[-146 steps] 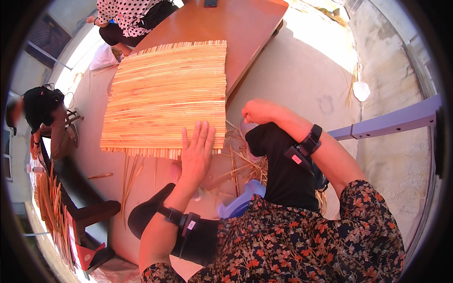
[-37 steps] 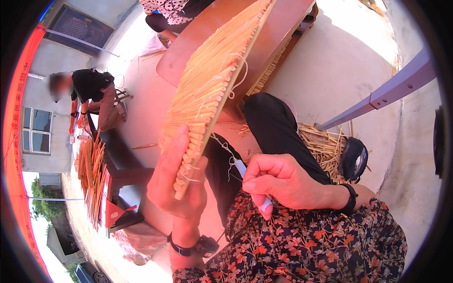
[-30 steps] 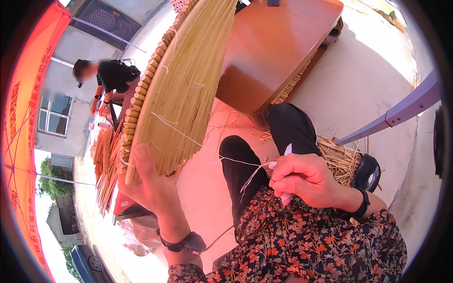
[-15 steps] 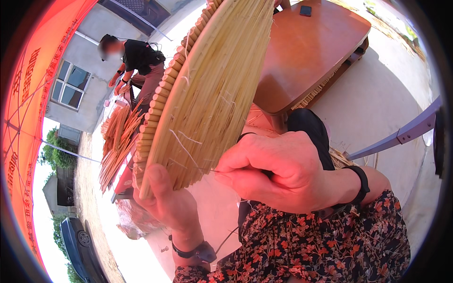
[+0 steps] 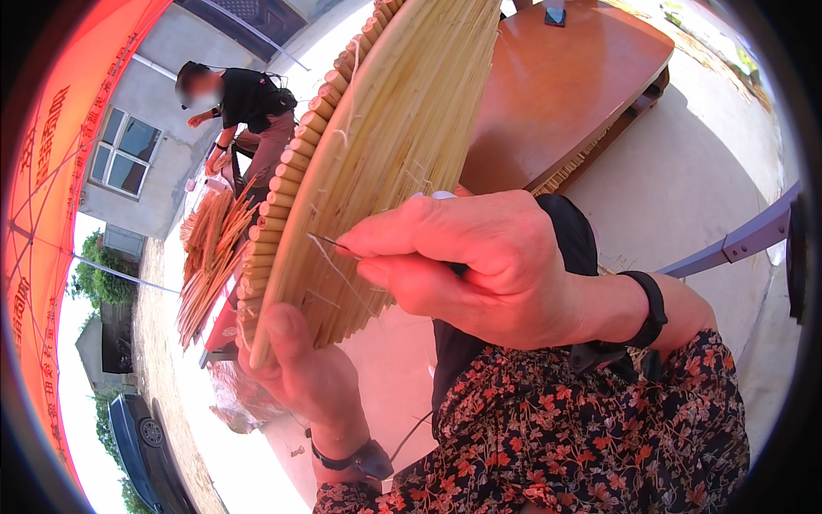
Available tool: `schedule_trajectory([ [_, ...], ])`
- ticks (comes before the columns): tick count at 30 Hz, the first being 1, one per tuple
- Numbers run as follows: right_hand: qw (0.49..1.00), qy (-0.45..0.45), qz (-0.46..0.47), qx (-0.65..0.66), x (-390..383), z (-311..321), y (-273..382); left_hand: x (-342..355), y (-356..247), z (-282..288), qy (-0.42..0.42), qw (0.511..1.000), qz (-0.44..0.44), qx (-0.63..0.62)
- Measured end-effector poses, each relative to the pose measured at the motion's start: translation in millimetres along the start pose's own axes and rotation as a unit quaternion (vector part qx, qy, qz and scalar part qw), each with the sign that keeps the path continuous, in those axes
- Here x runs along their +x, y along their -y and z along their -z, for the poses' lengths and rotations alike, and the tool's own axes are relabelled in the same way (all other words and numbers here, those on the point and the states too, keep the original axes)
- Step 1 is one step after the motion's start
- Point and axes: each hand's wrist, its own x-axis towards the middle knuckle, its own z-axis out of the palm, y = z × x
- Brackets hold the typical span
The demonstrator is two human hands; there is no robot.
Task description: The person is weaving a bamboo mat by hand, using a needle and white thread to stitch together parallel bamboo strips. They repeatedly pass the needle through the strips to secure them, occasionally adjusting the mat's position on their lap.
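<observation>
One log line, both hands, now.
left hand: grips stalk mat, lower end | right hand: pinches needle-like tool by mat | tool-mat contact: unclear | white thread: on mat

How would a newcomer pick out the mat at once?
Find the brown table, then, to its lower left, the wearer's left hand. The mat rises tilted from that hand's grip. Its pale stalks lie tightly side by side, unlike the loose reddish sticks farther left.

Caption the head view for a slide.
Left hand grips a mat of sticks; right hand pinches a needle close to it.
</observation>
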Motion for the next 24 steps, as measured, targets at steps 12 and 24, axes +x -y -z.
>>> schedule_trajectory([
  [12, 1.0, 0.013, -0.004, -0.005, 1.6, -3.5, 7.0, 1.0, -5.3, -0.3, 0.031, 0.999, 0.008, -0.019],
  [24, 0.999, 0.036, -0.018, -0.018, 1.2, 1.5, 9.6, 0.6, -2.9, 4.5, 0.088, 0.994, 0.003, -0.06],
])
